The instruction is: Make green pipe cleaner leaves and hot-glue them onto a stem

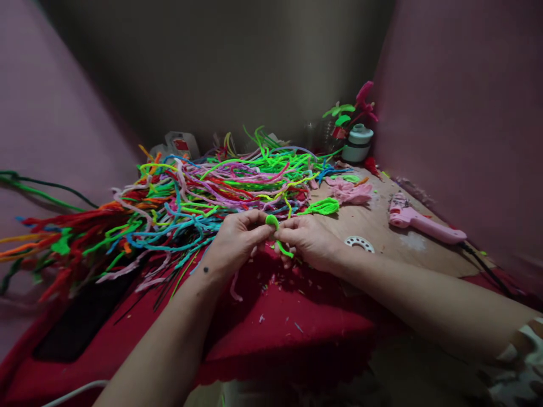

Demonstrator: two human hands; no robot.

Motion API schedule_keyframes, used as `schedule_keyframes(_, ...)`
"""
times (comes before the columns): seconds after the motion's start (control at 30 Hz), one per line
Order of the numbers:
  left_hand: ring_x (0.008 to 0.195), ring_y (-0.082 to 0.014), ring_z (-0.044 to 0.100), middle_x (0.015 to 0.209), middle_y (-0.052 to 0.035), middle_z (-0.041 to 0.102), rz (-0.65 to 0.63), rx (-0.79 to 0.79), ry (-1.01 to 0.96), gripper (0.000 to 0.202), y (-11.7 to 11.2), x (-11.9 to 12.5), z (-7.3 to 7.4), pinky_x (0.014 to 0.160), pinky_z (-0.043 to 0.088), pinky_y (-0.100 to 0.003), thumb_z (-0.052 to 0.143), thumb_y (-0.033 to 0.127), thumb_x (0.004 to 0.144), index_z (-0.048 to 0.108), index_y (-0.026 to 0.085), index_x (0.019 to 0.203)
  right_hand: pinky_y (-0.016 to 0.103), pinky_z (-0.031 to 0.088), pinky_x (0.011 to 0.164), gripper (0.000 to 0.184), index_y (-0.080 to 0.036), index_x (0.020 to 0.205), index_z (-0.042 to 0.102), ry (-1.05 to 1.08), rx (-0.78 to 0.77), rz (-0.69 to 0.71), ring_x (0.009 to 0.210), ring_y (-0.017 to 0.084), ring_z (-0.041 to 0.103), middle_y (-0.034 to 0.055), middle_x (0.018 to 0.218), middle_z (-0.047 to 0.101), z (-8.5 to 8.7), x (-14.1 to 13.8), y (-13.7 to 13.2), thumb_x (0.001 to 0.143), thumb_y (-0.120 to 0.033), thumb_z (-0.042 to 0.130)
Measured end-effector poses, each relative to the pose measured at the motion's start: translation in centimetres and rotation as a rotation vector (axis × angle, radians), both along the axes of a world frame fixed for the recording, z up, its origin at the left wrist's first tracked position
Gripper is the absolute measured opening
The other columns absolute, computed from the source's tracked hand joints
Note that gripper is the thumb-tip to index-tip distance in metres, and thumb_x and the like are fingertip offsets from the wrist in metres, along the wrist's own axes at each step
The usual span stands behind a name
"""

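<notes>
My left hand point(235, 237) and my right hand point(307, 240) meet over the red cloth point(288, 322), both pinched on a short bright green pipe cleaner point(275, 232). Its top is bent into a small loop between my fingertips, and its tail hangs below my right fingers. Behind my hands lies a big tangled heap of pipe cleaners point(190, 198) in green, pink, red, blue, orange and yellow.
A folded green pipe-cleaner leaf point(323, 207) and a pink fuzzy piece point(352, 192) lie on the wooden table point(382, 226). A pink glue gun point(418, 220) with its cord rests at right, near a white ring point(360, 243). A small pot point(357, 142) holds pipe-cleaner flowers by the wall.
</notes>
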State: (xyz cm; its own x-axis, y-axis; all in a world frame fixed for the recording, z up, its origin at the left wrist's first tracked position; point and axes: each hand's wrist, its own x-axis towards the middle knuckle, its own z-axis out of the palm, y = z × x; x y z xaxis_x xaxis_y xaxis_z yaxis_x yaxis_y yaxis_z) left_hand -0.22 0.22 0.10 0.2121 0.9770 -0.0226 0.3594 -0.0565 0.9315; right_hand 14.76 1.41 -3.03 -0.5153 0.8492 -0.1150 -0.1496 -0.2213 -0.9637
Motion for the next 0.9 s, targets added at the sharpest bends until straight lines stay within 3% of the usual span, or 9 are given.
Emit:
schedule_keyframes(0.23,0.036,-0.0075,0.041,0.045,0.0037,0.052,0.055,-0.118,-0.010,0.009,-0.1,0.0,-0.1,0.037,0.030,-0.020,0.058,0.024,0.069,0.056,0.015,0.067,0.017,0.034,0.036,0.022,-0.015,0.049,0.052,-0.251,0.237,-0.032,0.034,0.005,0.042,-0.0047,0.041,0.049,0.4,0.0,-0.3,0.070,-0.011,0.046)
schedule_keyframes(0.5,0.035,-0.0054,0.037,0.044,0.0049,0.049,0.093,-0.099,-0.090,0.019,-0.2,0.1,-0.4,0.035,0.025,-0.018,0.065,0.031,0.067,0.056,0.015,0.065,0.018,0.035,0.036,0.021,-0.014,0.052,0.056,-0.249,0.221,-0.073,0.034,0.006,0.045,-0.0037,0.041,0.051,1.2,0.1,-0.8,0.068,-0.009,0.043)
schedule_keyframes(0.7,0.039,-0.0048,0.039,0.049,0.0053,0.051,0.070,0.012,-0.104,0.019,-0.3,0.6,-0.2,0.037,0.029,-0.017,0.066,0.029,0.068,0.063,0.015,0.080,0.019,0.036,0.037,0.020,-0.015,0.050,0.054,-0.222,0.189,-0.032,0.034,0.007,0.045,-0.0031,0.041,0.052,0.8,0.2,-0.4,0.063,-0.006,0.041)
schedule_keyframes(0.9,0.038,-0.0086,0.046,0.048,0.0031,0.054,0.116,-0.015,-0.089,0.019,-0.2,0.4,-0.3,0.038,0.032,-0.019,0.063,0.034,0.070,0.059,0.016,0.072,0.018,0.029,0.040,0.015,-0.013,0.058,0.058,-0.168,0.202,-0.010,0.039,0.005,0.039,-0.0042,0.045,0.050,0.2,0.1,-0.1,0.070,-0.020,0.053)
